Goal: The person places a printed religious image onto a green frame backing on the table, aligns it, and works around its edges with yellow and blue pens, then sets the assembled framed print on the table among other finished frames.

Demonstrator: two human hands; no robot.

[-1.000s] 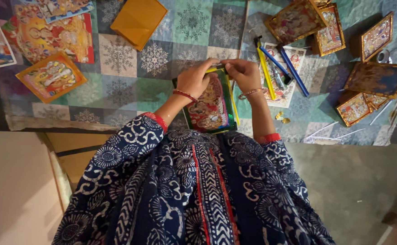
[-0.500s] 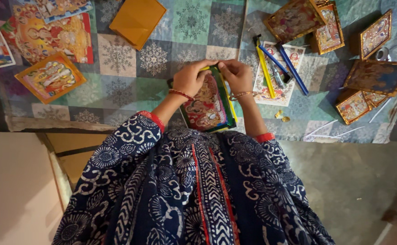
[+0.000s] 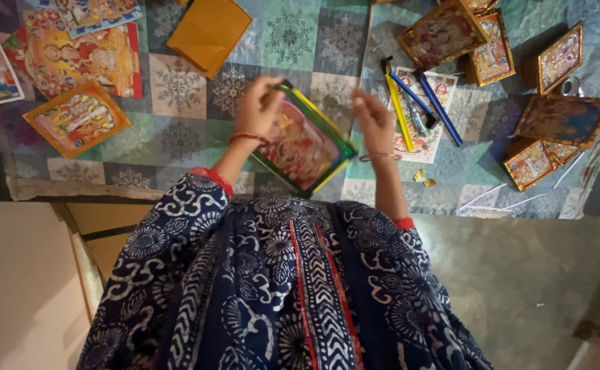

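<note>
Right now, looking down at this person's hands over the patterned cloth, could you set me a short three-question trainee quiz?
1. True or false: the left hand grips the green-and-yellow-edged rectangular picture.
2. Which lies right of the right hand: A) yellow and blue sticks, B) scissors?
3. What colour is the blank square card at the top?

Key: 1 true; 2 A; 3 orange-yellow.

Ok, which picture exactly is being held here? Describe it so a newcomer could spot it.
On the patchwork cloth, look at its near edge, in front of the person. The picture is held tilted between left hand and right hand: red image, green-and-yellow border, the only one lifted off the cloth.
</note>
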